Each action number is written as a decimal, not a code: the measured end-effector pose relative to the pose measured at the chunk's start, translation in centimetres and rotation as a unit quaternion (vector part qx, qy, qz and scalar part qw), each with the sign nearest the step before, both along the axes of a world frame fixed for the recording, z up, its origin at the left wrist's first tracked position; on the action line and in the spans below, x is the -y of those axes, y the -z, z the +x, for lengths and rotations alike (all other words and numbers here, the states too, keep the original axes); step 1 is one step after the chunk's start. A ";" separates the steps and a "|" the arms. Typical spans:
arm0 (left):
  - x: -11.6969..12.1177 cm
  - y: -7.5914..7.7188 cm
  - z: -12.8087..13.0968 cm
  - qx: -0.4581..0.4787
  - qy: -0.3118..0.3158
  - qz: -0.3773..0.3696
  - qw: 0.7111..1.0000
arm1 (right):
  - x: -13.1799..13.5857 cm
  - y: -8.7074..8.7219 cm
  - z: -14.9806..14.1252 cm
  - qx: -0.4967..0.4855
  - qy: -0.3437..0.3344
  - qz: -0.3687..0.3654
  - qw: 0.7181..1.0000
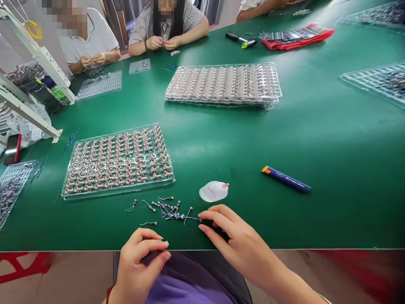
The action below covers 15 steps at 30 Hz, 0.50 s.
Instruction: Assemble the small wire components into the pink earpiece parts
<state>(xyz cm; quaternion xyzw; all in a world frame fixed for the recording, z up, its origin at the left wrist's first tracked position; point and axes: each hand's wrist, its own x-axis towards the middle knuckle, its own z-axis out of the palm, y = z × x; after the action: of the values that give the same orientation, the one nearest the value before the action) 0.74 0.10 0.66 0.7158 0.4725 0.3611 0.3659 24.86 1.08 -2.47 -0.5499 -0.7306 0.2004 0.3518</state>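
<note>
My right hand (230, 236) is at the right end of a loose pile of small wired components (171, 211). Its thumb and fingertips close around the end of one small wired component (192, 218). Near the table's front edge, my left hand (142, 257) has its thumb and fingers curled toward each other; whatever lies between them is hidden or too small to name. Beyond the pile, a clear plastic tray (118, 190) carries rows of small beige cup-shaped parts with stems. A translucent white disc-like piece (212, 192) with an orange-brown tip lies just past my right hand.
A blue utility knife (286, 179) with an orange end lies to the right. Stacked clear trays (221, 101) of beige parts stand farther back. Co-workers sit across the green table (218, 139). A white metal frame (52, 67) and phone (12, 150) are at left.
</note>
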 end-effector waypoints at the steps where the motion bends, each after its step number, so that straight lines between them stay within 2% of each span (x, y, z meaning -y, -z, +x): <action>1: 0.2 0.0 0.0 0.014 -0.009 -0.034 0.999 | 0.0 0.0 0.1 -0.005 -0.001 -0.007 1.000; 4: 0.5 0.0 -0.2 0.054 -0.034 -0.130 0.989 | -0.2 0.1 0.1 -0.009 -0.004 -0.011 1.000; 7: 0.4 0.0 -0.2 0.105 -0.061 -0.190 0.974 | -0.6 0.2 0.1 -0.011 -0.004 0.000 1.000; 11: 0.0 0.0 0.2 0.161 -0.095 -0.198 0.962 | -0.3 -0.2 0.1 -0.021 0.008 0.018 1.000; 15: -0.2 -0.1 1.1 0.177 -0.082 -0.211 0.958 | 1.0 -0.9 -0.3 -0.089 0.024 0.035 0.995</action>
<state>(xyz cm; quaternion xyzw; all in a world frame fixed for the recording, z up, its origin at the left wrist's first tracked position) 1.83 0.26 0.72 0.5063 0.5227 0.4029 0.5552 24.53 0.11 -1.53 -0.5343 -0.6900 0.2141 0.4389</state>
